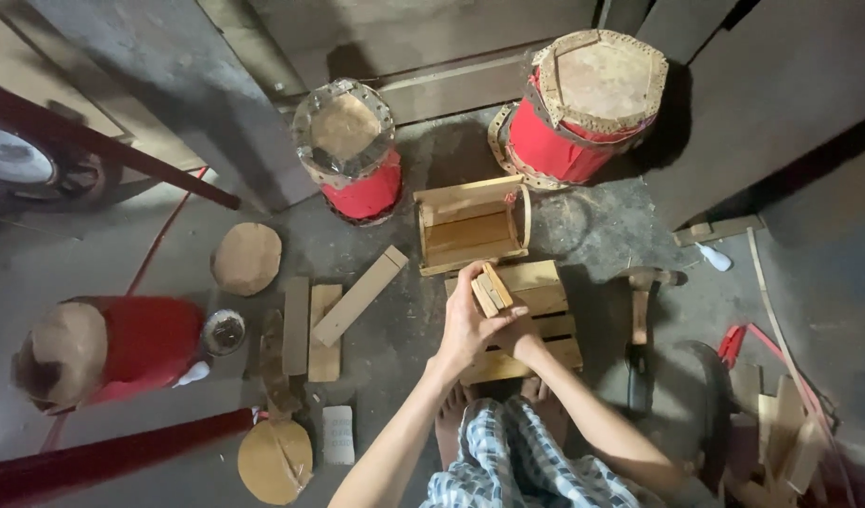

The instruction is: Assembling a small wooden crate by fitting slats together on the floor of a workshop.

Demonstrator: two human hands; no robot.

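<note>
Above the slatted wooden board (536,320) on the floor, our left hand (465,329) and right hand (519,331) pinch small wooden blocks (492,289) with closed fingers; they look light, stiff, best gripped by flat sides.

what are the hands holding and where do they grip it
Small flat wooden pieces, stacked together: the left hand wraps their lower end, while the right hand sits against them from below. Their upper ends stick out free.
</note>
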